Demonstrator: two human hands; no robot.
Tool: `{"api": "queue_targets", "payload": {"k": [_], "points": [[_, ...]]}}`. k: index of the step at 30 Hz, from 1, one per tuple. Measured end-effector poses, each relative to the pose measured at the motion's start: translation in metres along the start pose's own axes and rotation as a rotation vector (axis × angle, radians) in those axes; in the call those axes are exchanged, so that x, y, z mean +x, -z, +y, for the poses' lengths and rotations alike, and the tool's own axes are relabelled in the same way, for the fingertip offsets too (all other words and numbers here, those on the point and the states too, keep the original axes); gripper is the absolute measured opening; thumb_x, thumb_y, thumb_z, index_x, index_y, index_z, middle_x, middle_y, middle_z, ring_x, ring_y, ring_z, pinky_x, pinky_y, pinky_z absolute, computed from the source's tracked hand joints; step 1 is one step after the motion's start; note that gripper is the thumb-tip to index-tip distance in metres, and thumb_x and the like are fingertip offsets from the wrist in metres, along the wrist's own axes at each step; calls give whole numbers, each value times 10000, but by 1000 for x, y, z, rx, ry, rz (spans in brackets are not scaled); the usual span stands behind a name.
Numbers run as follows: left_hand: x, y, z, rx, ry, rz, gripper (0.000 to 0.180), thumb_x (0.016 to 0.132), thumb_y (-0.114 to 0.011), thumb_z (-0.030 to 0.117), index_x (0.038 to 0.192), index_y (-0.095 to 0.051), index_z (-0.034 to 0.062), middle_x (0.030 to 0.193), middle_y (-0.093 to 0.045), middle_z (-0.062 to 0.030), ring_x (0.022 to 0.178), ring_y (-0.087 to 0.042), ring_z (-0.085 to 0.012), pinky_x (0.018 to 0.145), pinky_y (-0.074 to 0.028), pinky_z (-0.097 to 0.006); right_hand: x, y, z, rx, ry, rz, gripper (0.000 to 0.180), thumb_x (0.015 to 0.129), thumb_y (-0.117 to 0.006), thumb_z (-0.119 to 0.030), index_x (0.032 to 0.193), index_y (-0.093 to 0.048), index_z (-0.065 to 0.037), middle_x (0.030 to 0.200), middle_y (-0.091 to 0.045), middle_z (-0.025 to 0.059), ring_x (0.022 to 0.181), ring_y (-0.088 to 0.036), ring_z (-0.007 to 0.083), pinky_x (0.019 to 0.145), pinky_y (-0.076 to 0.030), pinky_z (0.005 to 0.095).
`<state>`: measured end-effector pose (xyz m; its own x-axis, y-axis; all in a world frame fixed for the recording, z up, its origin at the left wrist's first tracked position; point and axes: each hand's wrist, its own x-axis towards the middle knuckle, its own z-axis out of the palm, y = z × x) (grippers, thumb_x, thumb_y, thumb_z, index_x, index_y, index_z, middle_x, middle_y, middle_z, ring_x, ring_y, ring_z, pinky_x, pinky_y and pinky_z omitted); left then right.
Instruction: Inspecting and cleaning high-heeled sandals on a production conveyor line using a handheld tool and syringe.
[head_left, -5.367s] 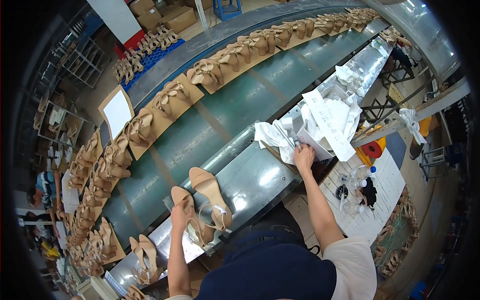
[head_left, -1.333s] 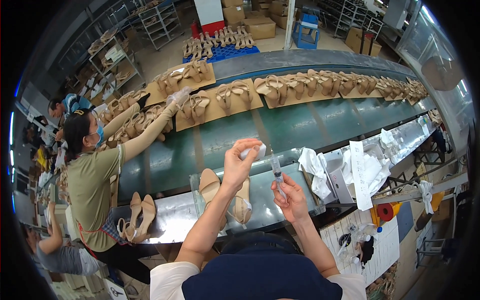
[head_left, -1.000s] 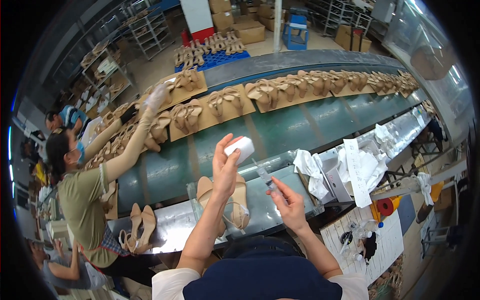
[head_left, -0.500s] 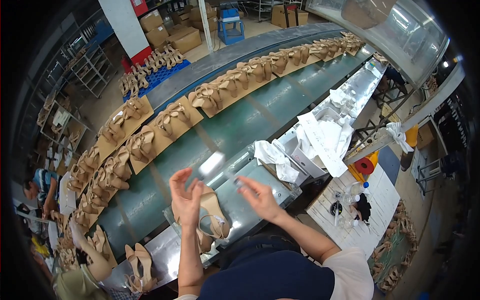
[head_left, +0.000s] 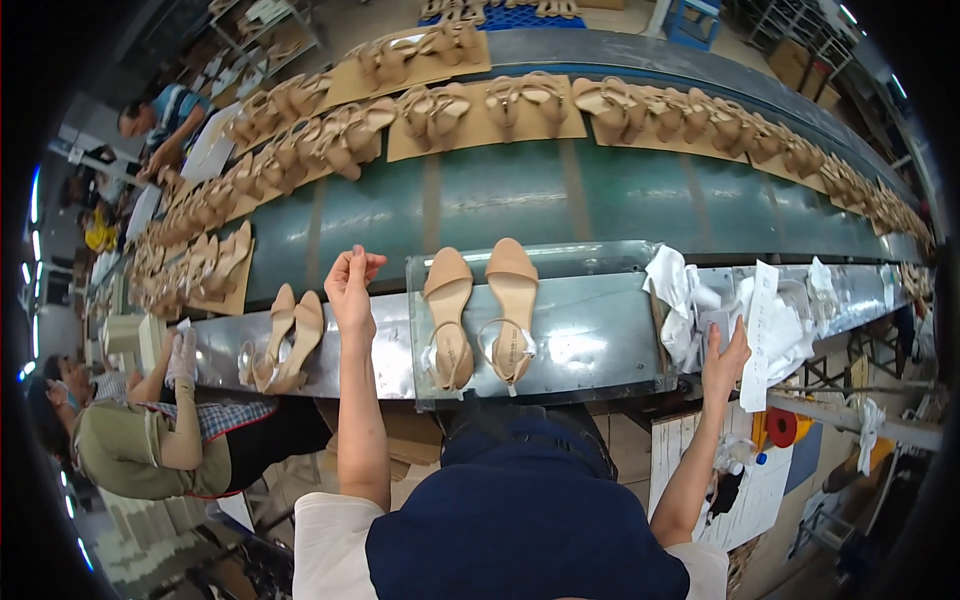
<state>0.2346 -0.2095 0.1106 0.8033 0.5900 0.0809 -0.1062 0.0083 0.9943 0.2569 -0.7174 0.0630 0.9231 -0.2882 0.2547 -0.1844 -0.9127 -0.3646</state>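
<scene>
A pair of beige high-heeled sandals (head_left: pixel 510 290) lies side by side before me on a glass-topped metal work surface (head_left: pixel 590 330), toes pointing away, with white wrapping on the ankle straps. To their left my left hand (head_left: pixel 352 295) is raised, its fingers curled in and closed. Whatever they may hold is too small to make out. My right hand (head_left: pixel 725 360) reaches to a white box (head_left: pixel 712 322) of crumpled white paper (head_left: pixel 675 290) at the right, thumb and fingers apart, beside a long white strip (head_left: pixel 760 330). Contact with the paper is unclear.
Beyond runs a green conveyor (head_left: pixel 480 200) with rows of beige sandals on cardboard sheets (head_left: pixel 560 125). Another sandal pair (head_left: pixel 295 330) stands at left, near a gloved co-worker (head_left: pixel 140 435). A white side table (head_left: pixel 740 510) with bottles and tape is at lower right.
My view has swung left. My hands have parted from above the sandals, the left to their left, the right to the paper box. The blurred white piece between them is gone from there.
</scene>
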Motion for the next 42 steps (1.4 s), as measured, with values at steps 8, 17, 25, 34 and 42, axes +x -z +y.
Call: {"api": "queue_targets", "payload": {"k": [8, 17, 25, 34, 42], "points": [[-77, 52, -127, 90, 869, -69, 437, 914, -417, 402, 1066, -546, 13, 970, -618, -111, 851, -578, -181, 749, -443, -318, -38, -51, -116, 574, 38, -412, 180, 847, -596, -164, 773, -510, -24, 642, -506, 12, 589, -452, 76, 546, -392, 235], [-105, 10, -139, -25, 720, -127, 313, 819, -598, 214, 1020, -548, -20, 890, -592, -86, 919, -582, -208, 794, -490, -310, -97, -143, -176, 756, -96, -818, 288, 831, -606, -225, 945, -551, 34, 847, -607, 134, 773, -581, 206, 679, -464, 320], [-50, -11, -128, 879, -213, -694, 474, 732, -628, 174, 1145, -491, -14, 1181, -445, -215, 1091, -458, -372, 914, -389, -417, -68, -189, -200, 457, 861, -643, 437, 787, -599, -179, 1150, -466, 26, 1097, -519, 205, 982, -508, 344, 834, -417, 402], [-47, -22, -150, 1045, -318, -758, 683, 691, -518, 161, 1324, -325, -11, 1344, -329, -216, 1268, -248, -390, 1052, -159, -491, -81, -211, -224, 351, 920, -588, 533, 771, -576, -229, 1231, -417, -11, 1234, -447, 175, 1182, -395, 336, 980, -316, 439], [-54, -35, -145, 893, -465, -709, 507, 711, -523, 44, 1207, -460, -45, 1215, -452, -258, 1139, -414, -408, 994, -303, -432, -86, -223, -213, 339, 792, -544, 641, 750, -611, -296, 1264, -394, 20, 1267, -411, 194, 1210, -361, 331, 1033, -265, 432]]}}
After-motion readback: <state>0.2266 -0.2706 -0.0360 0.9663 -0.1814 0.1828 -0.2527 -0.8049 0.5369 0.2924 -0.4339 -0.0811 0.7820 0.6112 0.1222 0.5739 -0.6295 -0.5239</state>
